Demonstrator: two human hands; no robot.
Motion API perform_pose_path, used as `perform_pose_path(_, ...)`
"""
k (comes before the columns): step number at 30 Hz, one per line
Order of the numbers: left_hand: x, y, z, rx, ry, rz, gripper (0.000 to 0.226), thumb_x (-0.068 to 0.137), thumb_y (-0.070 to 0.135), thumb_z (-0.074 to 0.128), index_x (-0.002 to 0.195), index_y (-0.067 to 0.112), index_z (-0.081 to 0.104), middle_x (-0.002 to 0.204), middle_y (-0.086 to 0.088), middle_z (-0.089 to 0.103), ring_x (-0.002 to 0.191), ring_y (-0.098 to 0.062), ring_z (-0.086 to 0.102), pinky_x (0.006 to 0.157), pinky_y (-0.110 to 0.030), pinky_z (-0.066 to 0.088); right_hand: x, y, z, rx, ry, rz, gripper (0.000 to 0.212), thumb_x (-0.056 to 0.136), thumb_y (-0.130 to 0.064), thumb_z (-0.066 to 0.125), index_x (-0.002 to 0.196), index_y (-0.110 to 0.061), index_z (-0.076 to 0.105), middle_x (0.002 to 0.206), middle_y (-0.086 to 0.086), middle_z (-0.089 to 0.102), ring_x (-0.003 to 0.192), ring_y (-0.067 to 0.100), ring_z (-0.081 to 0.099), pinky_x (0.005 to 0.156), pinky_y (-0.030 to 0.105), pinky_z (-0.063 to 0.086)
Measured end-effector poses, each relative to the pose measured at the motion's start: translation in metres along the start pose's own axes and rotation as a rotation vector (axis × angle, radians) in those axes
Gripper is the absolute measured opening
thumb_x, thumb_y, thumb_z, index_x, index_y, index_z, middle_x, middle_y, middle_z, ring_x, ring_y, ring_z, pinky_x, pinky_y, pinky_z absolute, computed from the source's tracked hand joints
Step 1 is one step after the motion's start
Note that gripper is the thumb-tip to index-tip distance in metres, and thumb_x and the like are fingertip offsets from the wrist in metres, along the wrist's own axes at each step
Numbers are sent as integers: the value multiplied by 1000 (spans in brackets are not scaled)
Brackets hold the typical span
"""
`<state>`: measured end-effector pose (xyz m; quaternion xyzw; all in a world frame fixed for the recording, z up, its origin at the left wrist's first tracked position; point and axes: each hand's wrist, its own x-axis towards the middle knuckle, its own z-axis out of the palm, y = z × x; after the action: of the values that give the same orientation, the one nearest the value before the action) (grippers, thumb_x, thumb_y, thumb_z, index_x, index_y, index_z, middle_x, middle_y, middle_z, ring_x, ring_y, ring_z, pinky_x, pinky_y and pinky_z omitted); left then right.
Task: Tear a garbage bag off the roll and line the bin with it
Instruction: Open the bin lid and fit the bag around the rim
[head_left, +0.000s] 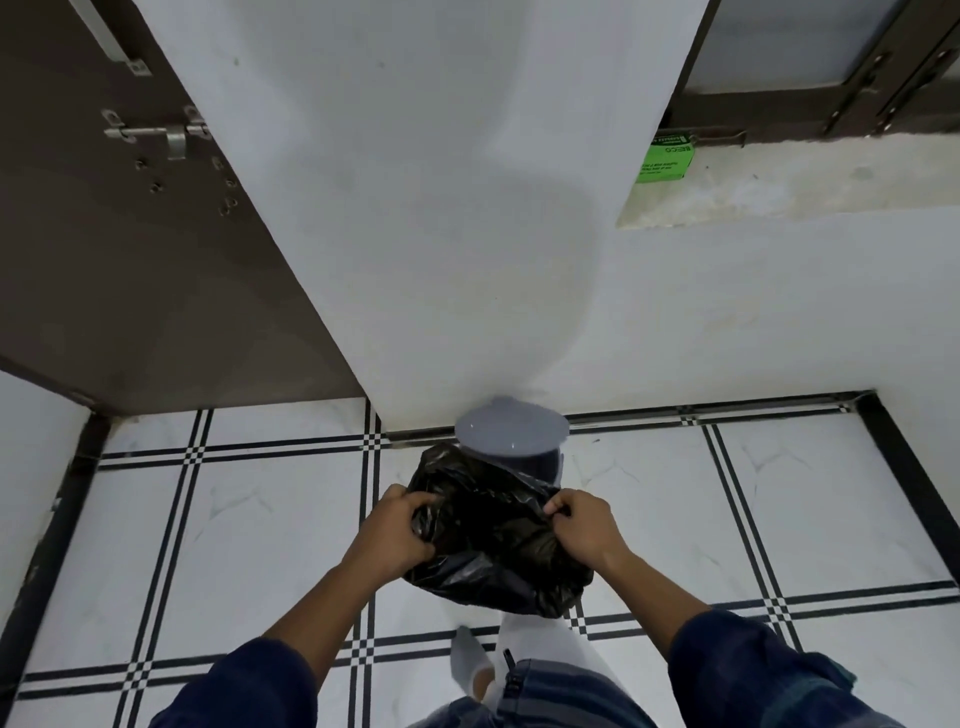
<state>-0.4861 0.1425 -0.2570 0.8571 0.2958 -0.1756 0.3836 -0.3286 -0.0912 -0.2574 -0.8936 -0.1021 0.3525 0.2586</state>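
A white tiled floor (649, 525) with black line borders meets white walls; a brown door (130, 234) stands left and one green box (666, 158) sits on the window ledge. One grey bin (511, 434) stands against the wall corner. The left hand (397, 527) and right hand (582, 525) each grip an edge of one black garbage bag (493, 540), held just before the bin.

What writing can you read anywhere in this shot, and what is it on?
Green box on the window ledge: a short dark word along its top edge, possibly "ECO", too blurred to be sure.
Same box: smaller lines of print below and a dark label at its top, too small and blurred to read.
Black bag, bin, door, floor tiles: no text visible.
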Motion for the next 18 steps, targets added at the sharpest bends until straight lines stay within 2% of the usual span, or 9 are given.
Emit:
perform_pose_path(2,3,2,4,19,-21,4,77,68,20,82,140,33,59,118,5,46,110,-17,60,98,-31,53,3,5,-5,62,41,27,30,89,-1,52,87,-24,71,95,-5,70,88,12,61,65,1,38)
perform_pose_path(6,19,9,11,40,-35,42,85,71,21,77,150,32,46,128,5,41,114,-20,60,99,-30,52,16,13,-18,172,109,36,39,89,4,47,85,-22,76,94,-4,72,91,15,63,68,-2,38)
perform_pose_path(8,35,14,14,74,-20,55,93,73,21,74,156,32,33,139,2,36,114,-25,62,98,-36,54,30,18,-24,184,144,16,43,87,7,47,82,-22,78,93,-3,73,93,14,63,75,3,38)
perform_pose_path(10,59,19,17,116,1,55,99,75,21,75,159,32,24,148,1,30,112,-28,64,95,-37,55,52,24,-27,176,186,16,43,88,6,50,80,-26,77,99,0,72,99,18,64,87,16,41)
perform_pose_path(12,86,24,23,161,15,55,103,75,18,76,161,29,20,156,-1,23,109,-31,66,90,-36,55,78,31,-26,120,214,30,31,92,-2,54,91,-23,78,109,5,67,106,27,65,94,28,45)
perform_pose_path(14,112,27,31,216,43,51,108,75,13,77,162,25,15,162,-3,15,100,-32,67,80,-37,57,100,36,-23,39,211,25,23,92,-14,61,111,-16,74,119,9,59,106,34,64,93,34,48)
perform_pose_path(16,145,25,46,276,95,47,112,74,10,79,162,23,11,165,-3,7,91,-31,68,75,-38,57,130,43,-14,-19,221,1,35,87,-22,68,121,-14,66,125,8,51,101,35,65,89,35,49)
perform_pose_path(18,172,19,60,301,156,49,112,75,13,81,162,20,11,166,-5,4,88,-30,68,75,-39,59,159,51,-4,-48,254,-9,44,84,-25,70,126,-15,60,133,7,45,97,37,65,85,36,49)
